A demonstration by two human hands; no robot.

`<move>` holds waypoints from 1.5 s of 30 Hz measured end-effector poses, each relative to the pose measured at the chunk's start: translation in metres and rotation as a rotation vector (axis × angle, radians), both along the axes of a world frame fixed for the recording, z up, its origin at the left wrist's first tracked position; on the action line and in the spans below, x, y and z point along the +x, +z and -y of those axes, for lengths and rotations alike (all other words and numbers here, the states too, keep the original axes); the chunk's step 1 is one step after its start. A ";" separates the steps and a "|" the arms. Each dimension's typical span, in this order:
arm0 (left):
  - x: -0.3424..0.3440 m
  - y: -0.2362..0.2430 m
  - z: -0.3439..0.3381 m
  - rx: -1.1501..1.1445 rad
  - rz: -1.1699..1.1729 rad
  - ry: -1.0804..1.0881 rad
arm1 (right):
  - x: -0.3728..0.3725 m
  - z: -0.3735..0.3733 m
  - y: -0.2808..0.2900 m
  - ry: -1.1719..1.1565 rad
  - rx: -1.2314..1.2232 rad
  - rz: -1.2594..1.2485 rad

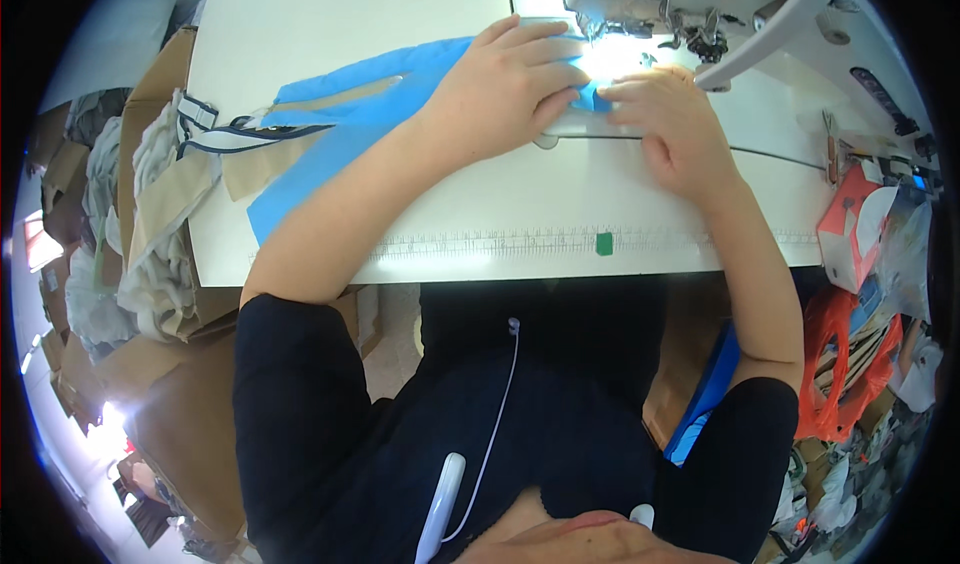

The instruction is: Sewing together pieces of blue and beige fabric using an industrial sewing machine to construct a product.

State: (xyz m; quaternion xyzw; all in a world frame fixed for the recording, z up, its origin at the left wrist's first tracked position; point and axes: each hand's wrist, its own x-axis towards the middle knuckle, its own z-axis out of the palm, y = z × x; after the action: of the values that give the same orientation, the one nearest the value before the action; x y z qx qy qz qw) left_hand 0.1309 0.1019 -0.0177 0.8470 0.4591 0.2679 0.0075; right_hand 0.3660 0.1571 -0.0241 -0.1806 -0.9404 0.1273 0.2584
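Note:
My left hand point(515, 89) lies on blue fabric point(360, 104) just left of the lit needle area of a white sewing machine point(790, 24), its fingers stretched out toward the presser foot. My right hand point(675, 134) rests right of the needle, fingers slightly bent and apart, fingertips at a small visible blue part point(590, 100) of the work. The fabric trails leftward over the table with beige strips point(260, 169) and dark-edged bands point(255, 139) among it. The exact contact under both hands' fingertips is hidden or unclear.
The white table point(480, 209) has a printed ruler strip and a green square point(604, 244). Cardboard boxes point(150, 84) and white cloth scraps point(150, 274) crowd the left. A pink-and-white box point(840, 234), red plastic bag point(830, 354) and small tools point(830, 149) sit at the right.

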 end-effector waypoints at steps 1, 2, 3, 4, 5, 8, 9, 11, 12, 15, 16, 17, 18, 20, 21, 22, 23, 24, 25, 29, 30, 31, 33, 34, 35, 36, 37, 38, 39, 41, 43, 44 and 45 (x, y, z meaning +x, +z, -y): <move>0.000 0.000 0.000 -0.008 0.000 -0.005 | 0.000 -0.005 0.000 0.023 -0.067 -0.053; 0.000 -0.001 -0.001 -0.010 0.017 -0.012 | 0.001 -0.008 0.000 0.047 -0.134 -0.106; 0.000 -0.002 -0.001 -0.012 0.034 -0.020 | 0.003 -0.007 0.001 0.029 -0.190 -0.136; 0.000 -0.003 -0.002 -0.017 0.032 -0.021 | 0.005 -0.009 -0.003 0.028 -0.194 -0.137; 0.000 -0.003 -0.002 -0.025 0.051 -0.026 | 0.007 -0.011 -0.008 0.006 -0.348 -0.229; -0.002 -0.005 -0.003 -0.041 0.065 -0.032 | 0.004 -0.006 -0.006 -0.060 -0.376 -0.218; -0.002 -0.005 -0.003 -0.047 0.063 -0.034 | 0.002 -0.004 -0.004 -0.103 -0.248 -0.114; -0.001 -0.004 -0.003 -0.037 0.057 -0.038 | 0.002 -0.004 -0.004 -0.076 -0.151 -0.047; -0.001 -0.004 -0.004 -0.026 0.052 -0.039 | 0.003 -0.004 -0.004 -0.045 -0.054 0.020; -0.002 -0.002 -0.004 -0.013 0.033 -0.037 | 0.001 -0.005 -0.001 -0.032 -0.003 0.024; -0.001 -0.002 -0.003 -0.012 0.032 -0.038 | 0.001 -0.004 -0.002 -0.033 -0.002 0.023; -0.001 0.000 -0.002 0.008 0.018 -0.028 | 0.001 -0.003 -0.001 -0.038 0.008 0.041; -0.001 0.001 -0.002 0.028 0.005 -0.018 | 0.001 -0.002 -0.001 -0.043 0.019 0.059; 0.001 0.002 -0.001 0.057 0.020 -0.021 | -0.002 0.003 -0.002 -0.061 0.040 0.070; 0.002 0.001 -0.002 0.081 0.038 -0.026 | -0.003 0.006 -0.002 -0.081 0.057 0.083; 0.003 0.000 -0.003 0.088 0.037 -0.022 | -0.003 0.008 -0.001 -0.077 0.063 0.082; 0.006 -0.002 -0.004 0.069 0.037 -0.028 | -0.003 0.010 0.000 -0.093 0.091 0.095; 0.006 -0.003 -0.004 0.050 0.038 -0.033 | -0.003 0.012 0.000 -0.108 0.118 0.109; 0.006 -0.004 -0.005 0.056 0.038 -0.028 | -0.004 0.014 0.001 -0.103 0.124 0.108; 0.007 -0.007 -0.003 -0.023 0.129 -0.014 | -0.007 0.026 0.005 -0.177 0.324 0.187; 0.006 -0.008 -0.003 -0.035 0.159 0.001 | -0.008 0.028 0.006 -0.200 0.368 0.211; 0.007 -0.009 -0.004 -0.032 0.163 0.000 | -0.007 0.029 0.006 -0.200 0.372 0.214; 0.005 -0.011 -0.007 -0.023 0.185 -0.018 | -0.008 0.028 0.006 -0.228 0.262 0.256; 0.004 -0.012 -0.008 -0.024 0.193 -0.013 | -0.008 0.027 0.007 -0.222 0.262 0.263; 0.002 -0.013 -0.010 -0.016 0.188 -0.003 | -0.010 0.026 0.007 -0.230 0.266 0.262; 0.001 -0.013 -0.011 -0.006 0.183 0.008 | -0.011 0.025 0.008 -0.238 0.270 0.261; 0.001 -0.013 -0.012 -0.001 0.190 0.012 | -0.012 0.024 0.007 -0.233 0.277 0.267; 0.001 -0.012 -0.012 -0.019 0.195 0.008 | -0.011 0.024 0.006 -0.246 0.257 0.269; 0.001 -0.011 -0.012 -0.036 0.199 0.004 | -0.012 0.025 0.005 -0.259 0.238 0.270; 0.001 -0.011 -0.013 -0.031 0.200 -0.004 | -0.010 0.027 0.005 -0.267 0.245 0.285; 0.002 -0.010 -0.011 -0.065 0.217 -0.016 | -0.010 0.028 0.006 -0.272 0.243 0.287; 0.002 -0.010 -0.011 -0.053 0.210 -0.021 | -0.011 0.027 0.006 -0.278 0.254 0.279; 0.002 -0.010 -0.011 -0.064 0.216 -0.002 | -0.011 0.025 0.005 -0.270 0.236 0.268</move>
State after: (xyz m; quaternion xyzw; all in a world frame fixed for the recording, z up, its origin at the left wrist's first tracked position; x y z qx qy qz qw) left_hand 0.1334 0.1134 -0.0275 0.8129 0.4632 0.3429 0.0845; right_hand 0.3547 0.1321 -0.0190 -0.2888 -0.9420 -0.0444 0.1652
